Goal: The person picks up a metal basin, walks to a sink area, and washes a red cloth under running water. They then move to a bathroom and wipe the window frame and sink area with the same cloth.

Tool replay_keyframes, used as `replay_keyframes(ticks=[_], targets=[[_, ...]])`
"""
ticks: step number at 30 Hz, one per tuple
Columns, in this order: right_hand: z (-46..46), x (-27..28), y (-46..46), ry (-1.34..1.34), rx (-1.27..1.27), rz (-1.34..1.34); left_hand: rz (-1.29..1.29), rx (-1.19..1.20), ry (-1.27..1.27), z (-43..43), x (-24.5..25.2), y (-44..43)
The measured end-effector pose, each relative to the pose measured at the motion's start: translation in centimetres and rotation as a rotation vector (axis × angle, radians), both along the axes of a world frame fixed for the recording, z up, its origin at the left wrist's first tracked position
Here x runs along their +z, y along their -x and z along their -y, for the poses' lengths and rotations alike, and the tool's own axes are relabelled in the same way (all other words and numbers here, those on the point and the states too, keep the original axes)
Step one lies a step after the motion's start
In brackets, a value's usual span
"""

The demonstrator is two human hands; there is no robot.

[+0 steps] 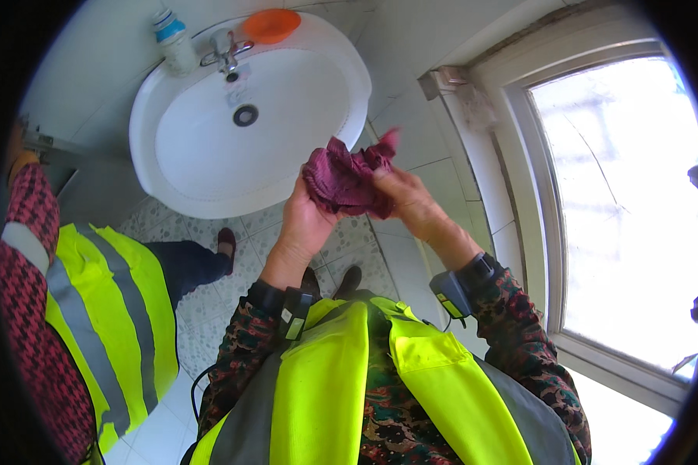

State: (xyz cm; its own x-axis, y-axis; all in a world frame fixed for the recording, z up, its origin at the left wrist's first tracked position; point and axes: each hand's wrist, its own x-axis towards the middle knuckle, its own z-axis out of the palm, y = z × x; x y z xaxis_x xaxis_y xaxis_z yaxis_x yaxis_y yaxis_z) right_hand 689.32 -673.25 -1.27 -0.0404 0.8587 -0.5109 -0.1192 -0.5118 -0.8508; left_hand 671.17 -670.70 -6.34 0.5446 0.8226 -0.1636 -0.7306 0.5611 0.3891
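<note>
A crumpled dark red cloth (349, 177) is held between both of my hands, near the front right rim of a white washbasin (168, 192). My left hand (308, 209) grips the cloth's left side from below. On the right side, my right hand (398, 189) has the cloth pinched under its thumb, and a loose corner sticks up past the fingers. Folds of cloth hide several fingertips. Beyond the hands are the basin's drain (245, 115) and a metal faucet (227, 53) with two handles.
An orange plastic bowl (272, 26) and a plastic bottle with a blue band (175, 43) stand on the basin's back rim. At the left is a co-worker in a yellow reflective vest (110, 325). A framed window (611, 215) lies at the right.
</note>
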Motion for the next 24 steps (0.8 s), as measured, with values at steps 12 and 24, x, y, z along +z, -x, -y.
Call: replay_keyframes(ticks=[12, 24], targets=[[0.4, -6.0, -6.4, 0.135, 0.056, 0.486, -0.198, -0.004, -0.099, -0.4, -2.6, -2.2], [8.6, -10.4, -12.0, -0.125, 0.075, -0.046, -0.812, -0.417, -0.723, 5.8, -3.2, -11.9]])
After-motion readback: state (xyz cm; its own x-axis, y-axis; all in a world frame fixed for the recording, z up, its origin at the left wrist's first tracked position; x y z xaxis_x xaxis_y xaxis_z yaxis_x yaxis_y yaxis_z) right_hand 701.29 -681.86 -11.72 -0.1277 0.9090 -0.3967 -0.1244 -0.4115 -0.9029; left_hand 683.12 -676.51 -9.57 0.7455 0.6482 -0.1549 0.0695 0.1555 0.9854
